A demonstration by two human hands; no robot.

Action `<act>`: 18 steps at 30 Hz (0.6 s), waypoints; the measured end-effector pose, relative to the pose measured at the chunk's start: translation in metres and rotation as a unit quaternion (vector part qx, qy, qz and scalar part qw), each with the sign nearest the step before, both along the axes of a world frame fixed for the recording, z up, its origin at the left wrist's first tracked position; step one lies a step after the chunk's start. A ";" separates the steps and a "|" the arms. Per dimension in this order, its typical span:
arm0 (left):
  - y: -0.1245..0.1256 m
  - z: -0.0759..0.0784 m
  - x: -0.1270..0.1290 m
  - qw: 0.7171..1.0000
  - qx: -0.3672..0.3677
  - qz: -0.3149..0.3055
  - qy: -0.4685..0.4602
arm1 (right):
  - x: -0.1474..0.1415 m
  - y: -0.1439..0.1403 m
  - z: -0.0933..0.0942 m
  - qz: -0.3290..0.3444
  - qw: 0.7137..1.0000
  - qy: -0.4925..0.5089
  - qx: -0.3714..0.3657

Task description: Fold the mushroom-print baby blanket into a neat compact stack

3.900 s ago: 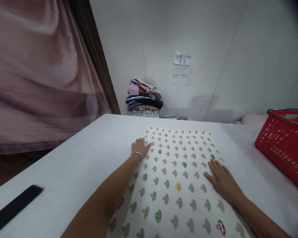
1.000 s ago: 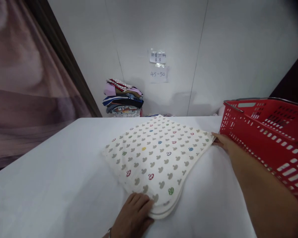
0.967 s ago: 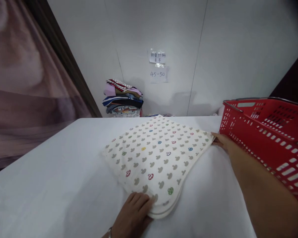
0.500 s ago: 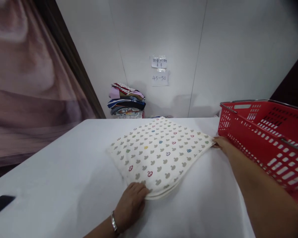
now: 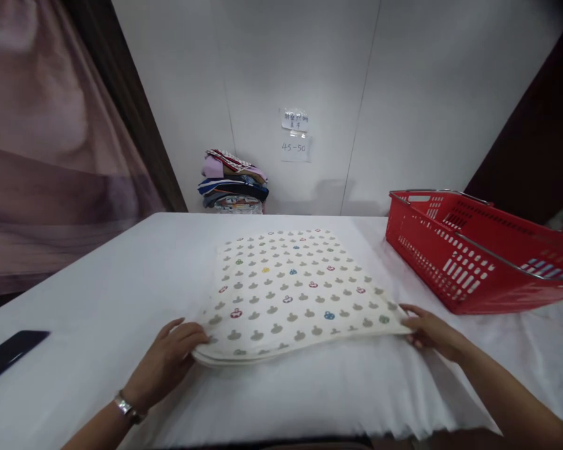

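Gently now: your left hand [image 5: 162, 365] and right hand [image 5: 431, 331] each pinch a near corner of the folded cloth [image 5: 291, 294] mid-frame, so lift evenly off the counter [image 5: 98, 281].

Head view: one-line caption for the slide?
Left hand and right hand grip the near corners of a folded mushroom-print cloth beside a red basket.
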State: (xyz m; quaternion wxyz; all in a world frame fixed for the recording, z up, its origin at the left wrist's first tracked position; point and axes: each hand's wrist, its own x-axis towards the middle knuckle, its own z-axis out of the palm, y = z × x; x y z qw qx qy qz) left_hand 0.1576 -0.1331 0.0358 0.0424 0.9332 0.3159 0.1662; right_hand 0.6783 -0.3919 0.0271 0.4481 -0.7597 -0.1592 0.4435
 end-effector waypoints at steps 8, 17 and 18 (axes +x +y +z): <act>-0.015 -0.015 -0.020 0.998 -0.046 -0.005 -0.045 | -0.014 -0.028 -0.013 0.076 0.989 -0.103 -0.073; 0.037 0.019 0.001 0.952 -0.229 0.197 -0.057 | 0.031 0.061 -0.020 0.106 0.962 -0.247 -0.048; 0.053 0.018 0.010 0.946 -0.223 0.232 -0.044 | 0.032 0.076 -0.018 0.106 0.962 -0.249 -0.043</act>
